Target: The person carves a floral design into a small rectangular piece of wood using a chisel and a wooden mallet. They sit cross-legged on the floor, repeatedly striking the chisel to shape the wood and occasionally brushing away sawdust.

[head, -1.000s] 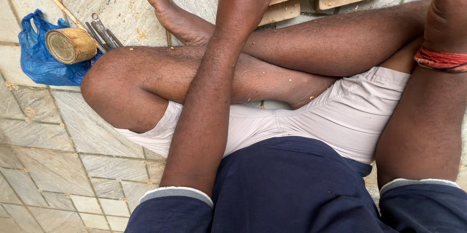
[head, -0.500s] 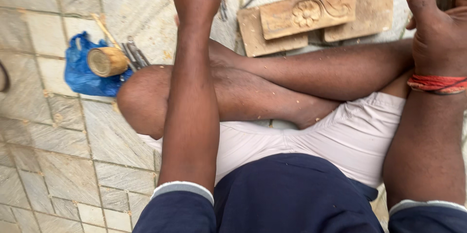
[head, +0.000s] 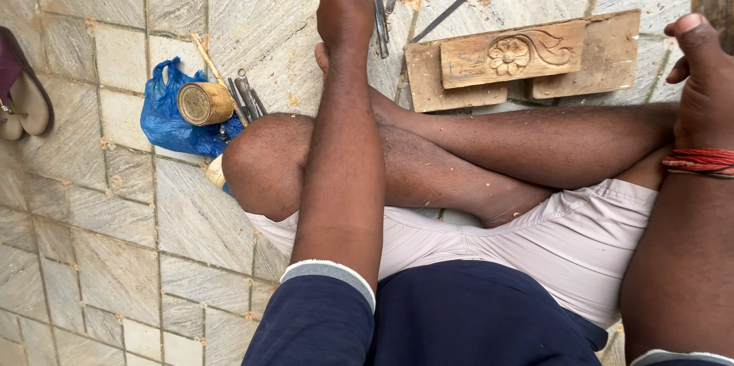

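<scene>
two crossed legs (head: 459, 160) fill the near view. beyond them, the left hand (head: 345, 14) has reached forward since a second ago, fingers curled shut around a metal chisel (head: 378, 7) among tools on the tiled floor (head: 115, 259); right hand (head: 699, 68) rests loosely curled beside the carved wooden block (head: 508, 56).

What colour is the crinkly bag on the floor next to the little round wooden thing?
Blue. The plastic bag shows clearest in the head view, at the left.

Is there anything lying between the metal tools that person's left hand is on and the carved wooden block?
Nothing solid blocks the way. The left hand grips the metal tools; between them and the carved wooden block lie only bare stone floor, one loose thin tool lying slantwise, and the board's left end.
</scene>
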